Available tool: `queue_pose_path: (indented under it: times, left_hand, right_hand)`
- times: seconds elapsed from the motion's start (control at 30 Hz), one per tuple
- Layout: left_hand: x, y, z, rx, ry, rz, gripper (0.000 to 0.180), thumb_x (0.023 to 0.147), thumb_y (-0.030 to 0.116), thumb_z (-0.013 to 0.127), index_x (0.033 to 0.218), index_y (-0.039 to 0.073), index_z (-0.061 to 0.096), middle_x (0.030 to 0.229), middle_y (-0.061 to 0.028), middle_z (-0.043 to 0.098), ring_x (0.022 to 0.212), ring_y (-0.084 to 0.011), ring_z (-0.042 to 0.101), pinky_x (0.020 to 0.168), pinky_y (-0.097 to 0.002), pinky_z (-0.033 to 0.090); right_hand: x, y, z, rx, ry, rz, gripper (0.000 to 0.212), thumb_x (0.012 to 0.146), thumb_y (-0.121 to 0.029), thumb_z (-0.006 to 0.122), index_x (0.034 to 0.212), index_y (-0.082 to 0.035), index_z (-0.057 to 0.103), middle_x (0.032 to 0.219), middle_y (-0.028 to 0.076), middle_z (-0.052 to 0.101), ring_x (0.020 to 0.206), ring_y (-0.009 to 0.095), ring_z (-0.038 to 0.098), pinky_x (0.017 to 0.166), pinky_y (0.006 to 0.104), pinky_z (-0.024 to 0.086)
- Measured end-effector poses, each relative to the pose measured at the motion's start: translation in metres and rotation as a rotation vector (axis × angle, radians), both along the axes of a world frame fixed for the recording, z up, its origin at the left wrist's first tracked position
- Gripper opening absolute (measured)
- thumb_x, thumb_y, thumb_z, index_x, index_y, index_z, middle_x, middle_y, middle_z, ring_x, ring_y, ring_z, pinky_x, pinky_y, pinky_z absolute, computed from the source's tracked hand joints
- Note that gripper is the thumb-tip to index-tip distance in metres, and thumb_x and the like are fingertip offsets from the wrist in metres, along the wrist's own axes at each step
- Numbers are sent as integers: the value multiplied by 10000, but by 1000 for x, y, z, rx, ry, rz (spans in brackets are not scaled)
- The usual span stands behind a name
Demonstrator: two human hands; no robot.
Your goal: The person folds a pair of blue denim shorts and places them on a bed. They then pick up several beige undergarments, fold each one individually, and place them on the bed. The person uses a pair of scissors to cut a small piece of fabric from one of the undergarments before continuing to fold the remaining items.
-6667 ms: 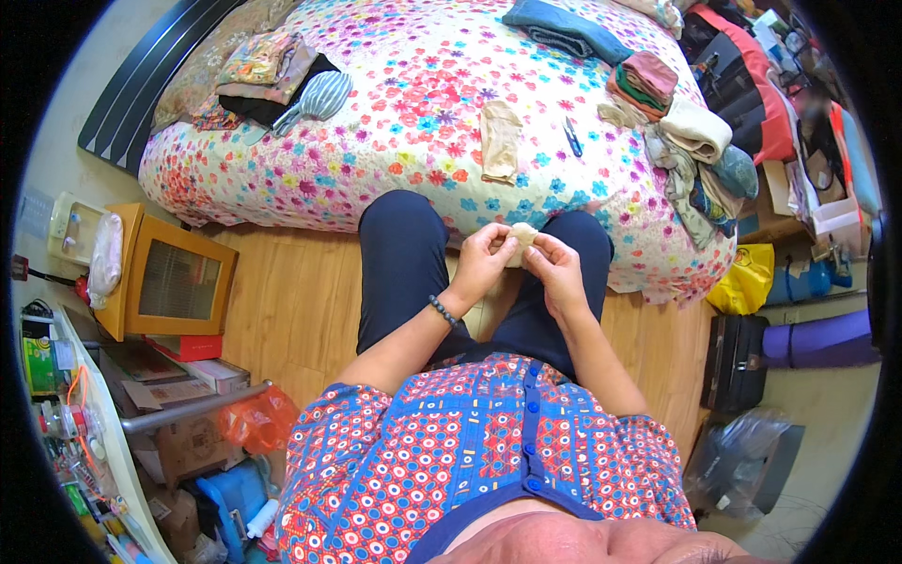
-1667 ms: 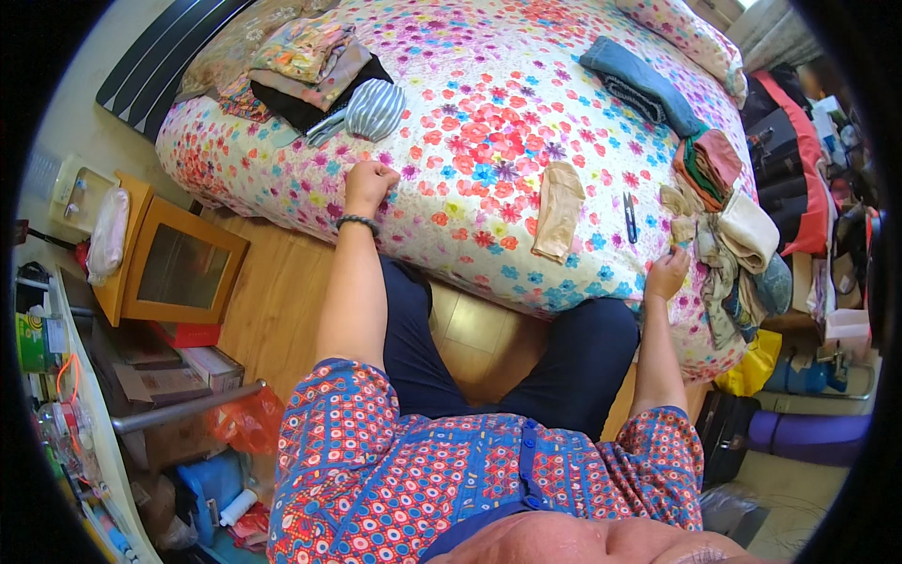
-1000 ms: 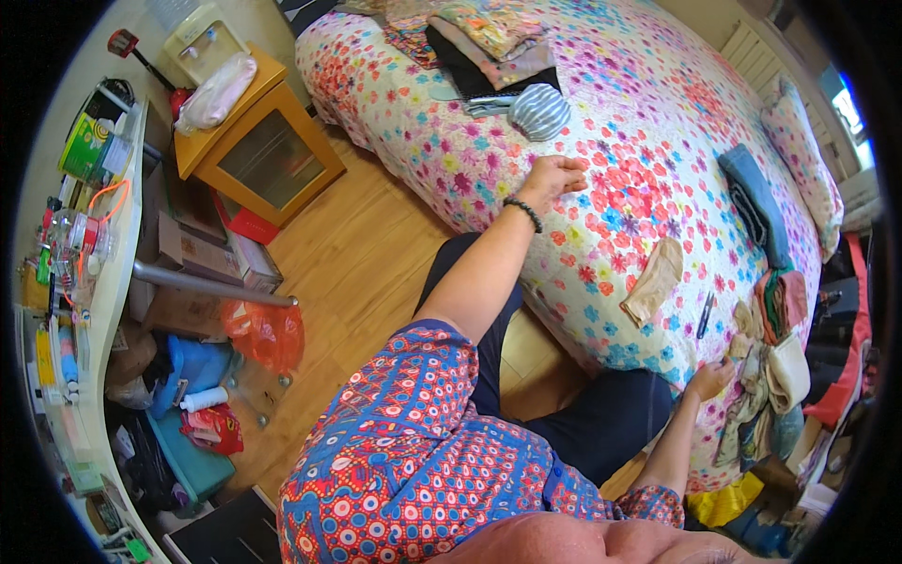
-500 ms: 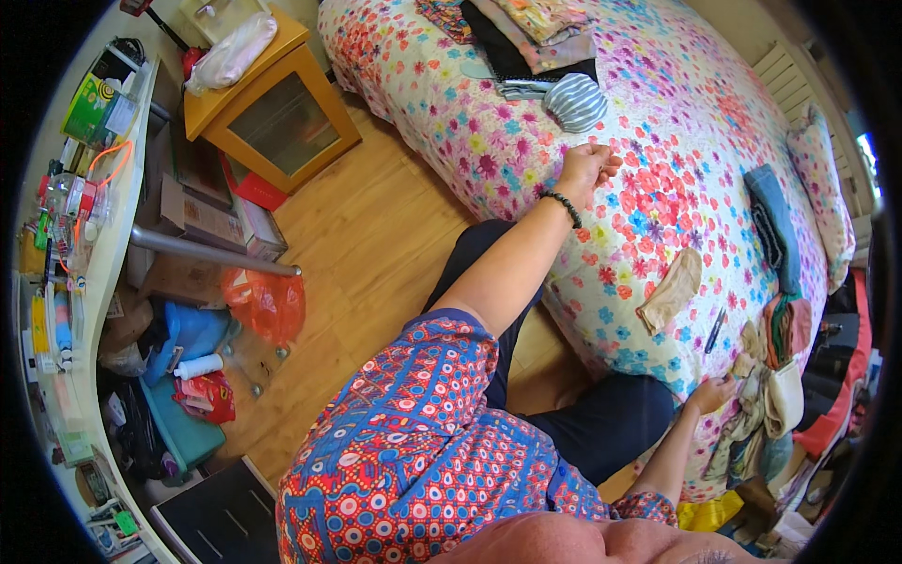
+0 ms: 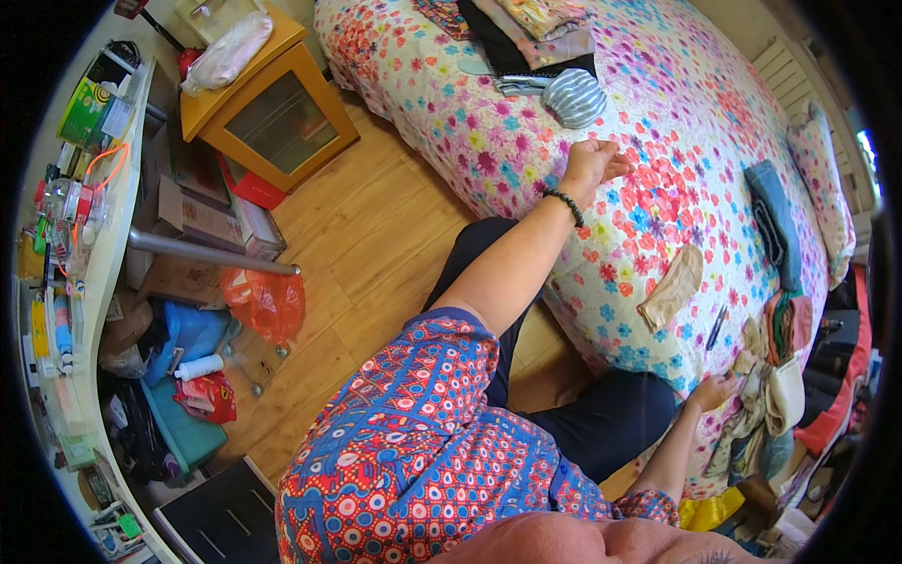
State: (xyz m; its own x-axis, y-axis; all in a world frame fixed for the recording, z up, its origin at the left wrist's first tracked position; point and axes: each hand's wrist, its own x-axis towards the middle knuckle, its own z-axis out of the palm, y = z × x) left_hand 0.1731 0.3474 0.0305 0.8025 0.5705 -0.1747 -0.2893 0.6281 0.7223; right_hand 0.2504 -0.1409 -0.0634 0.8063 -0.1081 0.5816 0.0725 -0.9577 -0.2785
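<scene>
My left hand (image 5: 596, 164), with a dark bead bracelet on the wrist, hovers over the flowered bedspread (image 5: 526, 179). Its fingers are slightly bent and apart, with nothing visible between them. Just beyond it lies a rounded, folded grey-and-white striped cloth item (image 5: 574, 98). At the right, my right hand (image 5: 714, 391) is low at the bed's near edge, fingers curled against a pile of crumpled beige and greenish clothing (image 5: 749, 399). Whether those fingers pinch any cloth is too small to make out. A beige sock-like piece (image 5: 673, 289) lies flat between my hands, beside a dark pen-like object (image 5: 717, 327).
Folded clothes (image 5: 540, 38) are stacked at the bed's far side. Rolled blue jeans (image 5: 774, 226) lie at the right near a pillow (image 5: 819, 193). On the left stand a wooden cabinet (image 5: 272, 117) and a cluttered desk (image 5: 113, 254), with an orange plastic bag (image 5: 265, 303) beneath.
My left hand has shifted slightly to the right and its fingers have loosened a little. My right hand stays by the clothing pile. The clothes have not moved.
</scene>
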Motion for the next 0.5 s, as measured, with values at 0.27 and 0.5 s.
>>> queue_pose_path:
  times: [0.27,0.5]
  left_hand:
    - [-5,-2,5,219,78,-109,279,882,285,608,778,30,569,631,-47,588,481,-103,535,462,-207,437]
    - [3,5,-14,205,53,-119,301,866,310,630,721,53,571,591,-2,557,463,-63,473,420,-193,365]
  right_hand:
    - [-1,0,1,-2,16,-8,266,842,-90,423,1035,17,571,1029,201,589,965,354,547,850,417,428]
    - [1,3,-1,9,-10,5,265,839,-87,427,1031,21,574,1024,201,593,960,356,550,846,420,428]
